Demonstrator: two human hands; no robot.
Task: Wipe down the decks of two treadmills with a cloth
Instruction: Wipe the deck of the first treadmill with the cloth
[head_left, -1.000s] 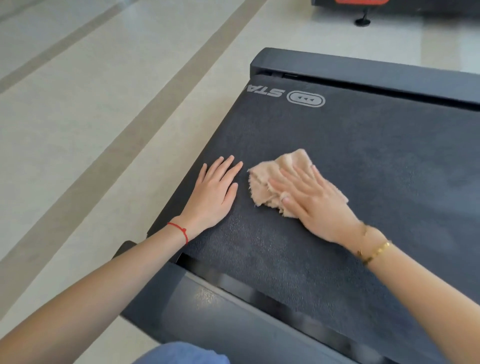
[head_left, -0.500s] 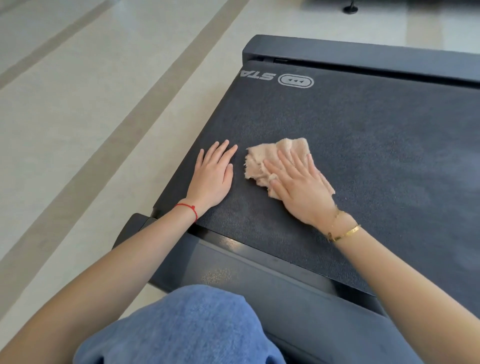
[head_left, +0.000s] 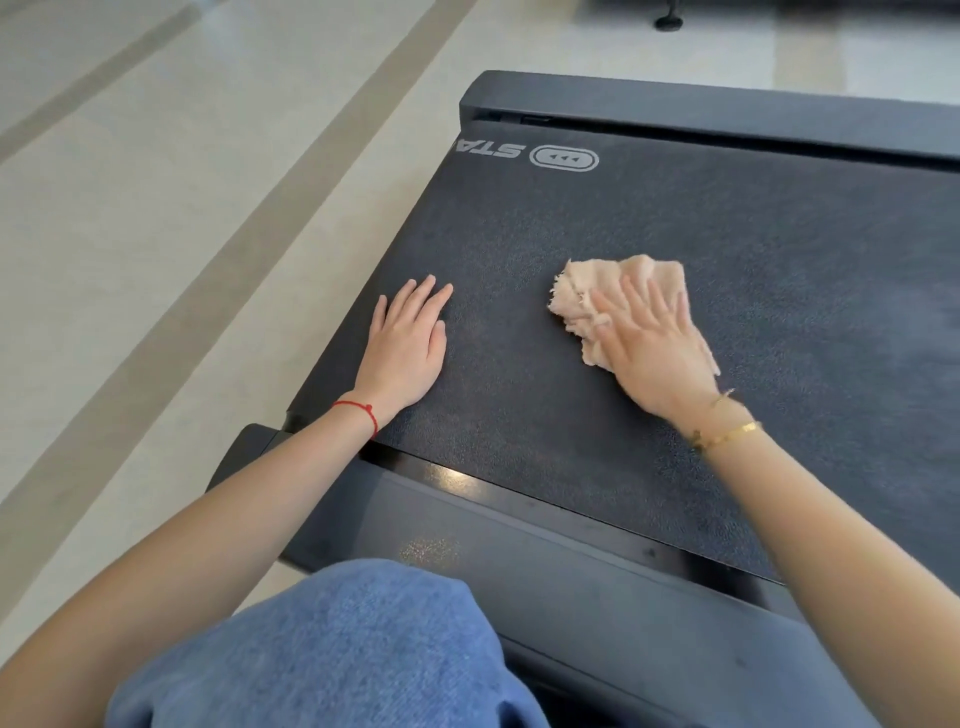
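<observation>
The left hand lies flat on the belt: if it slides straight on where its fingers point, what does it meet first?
Probably nothing soon: the left hand points up the belt, left of the cloth. First in line seems the printed logo.

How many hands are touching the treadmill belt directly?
1. The left hand lies flat on the belt near its left edge. The right hand presses on the cloth, further right; contact beneath it is hidden.
</observation>
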